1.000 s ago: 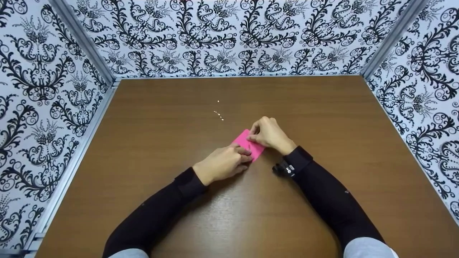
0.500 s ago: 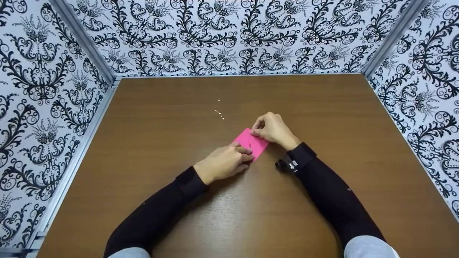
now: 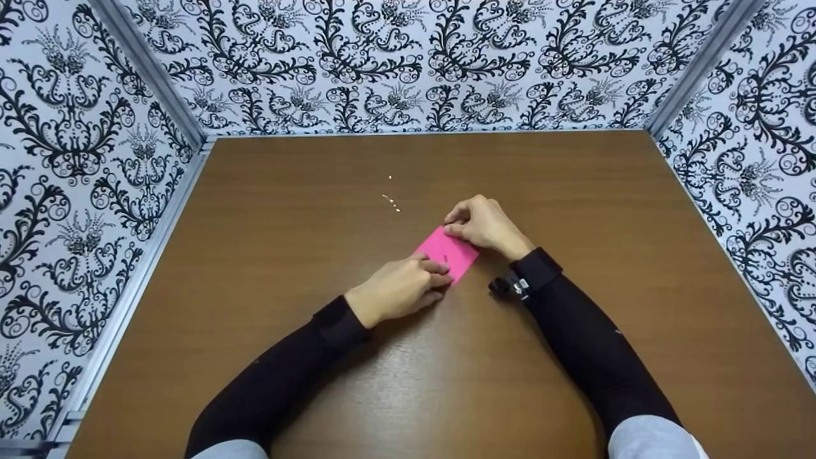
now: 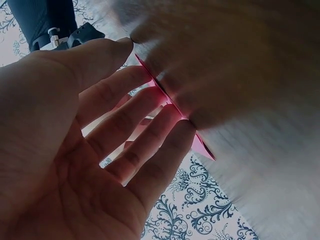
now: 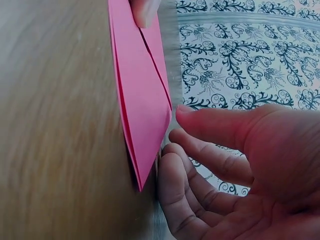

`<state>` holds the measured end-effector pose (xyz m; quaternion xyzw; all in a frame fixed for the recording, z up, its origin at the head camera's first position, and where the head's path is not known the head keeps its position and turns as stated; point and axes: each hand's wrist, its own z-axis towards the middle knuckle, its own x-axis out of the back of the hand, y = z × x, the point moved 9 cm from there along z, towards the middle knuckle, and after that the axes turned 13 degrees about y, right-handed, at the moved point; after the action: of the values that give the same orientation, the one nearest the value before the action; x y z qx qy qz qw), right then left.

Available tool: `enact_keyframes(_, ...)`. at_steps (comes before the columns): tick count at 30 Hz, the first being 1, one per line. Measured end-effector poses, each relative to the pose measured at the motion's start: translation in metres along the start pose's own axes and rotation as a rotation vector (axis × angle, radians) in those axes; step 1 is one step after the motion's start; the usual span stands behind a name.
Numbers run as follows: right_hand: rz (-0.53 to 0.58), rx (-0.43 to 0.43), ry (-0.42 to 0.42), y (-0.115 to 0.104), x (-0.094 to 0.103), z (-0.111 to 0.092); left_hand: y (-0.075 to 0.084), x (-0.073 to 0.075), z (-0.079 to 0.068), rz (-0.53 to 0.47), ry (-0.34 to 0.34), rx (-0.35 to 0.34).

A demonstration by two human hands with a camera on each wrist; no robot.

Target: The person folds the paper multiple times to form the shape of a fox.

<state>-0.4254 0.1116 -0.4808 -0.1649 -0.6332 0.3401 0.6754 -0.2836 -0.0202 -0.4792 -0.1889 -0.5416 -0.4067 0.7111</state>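
Observation:
A folded sheet of pink paper (image 3: 460,252) lies flat on the table, turned at a slant. My left hand (image 3: 396,288) rests on its near left part; in the left wrist view the fairly straight fingers (image 4: 150,135) touch the paper's edge. At the far corner, my right hand (image 3: 489,223) has its thumb and index finger together on the paper. The right wrist view shows stacked layers and a diagonal flap seam on the pink paper (image 5: 142,110), with the right thumb (image 5: 210,122) at its corner. A short dark slit or mark shows mid-sheet.
Several tiny white specks (image 3: 391,201) lie on the brown wooden table (image 3: 287,210) beyond the paper. Patterned black-and-white walls (image 3: 382,70) rise at the back and both sides. A small black camera (image 3: 503,287) is strapped to the right wrist.
My right hand has slid away and slightly right, from over the paper to its far corner, uncovering more of the sheet. The left hand has stayed nearly still.

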Motion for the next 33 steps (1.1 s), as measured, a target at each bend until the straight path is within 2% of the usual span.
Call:
enact_keyframes(8,0.023,0.020,-0.005,-0.0034,-0.0060,0.0004,0.0016,-0.0003,0.0003,0.028,-0.005,-0.013)
enact_keyframes(20,0.011,0.044,0.010,-0.0029,-0.0087,0.0032,0.0007,0.0000,-0.0007,0.007,-0.015,0.002)
enact_keyframes(33,0.029,0.032,0.012,-0.0027,-0.0076,0.0053,0.0006,0.0009,-0.0005,-0.011,-0.004,-0.010)
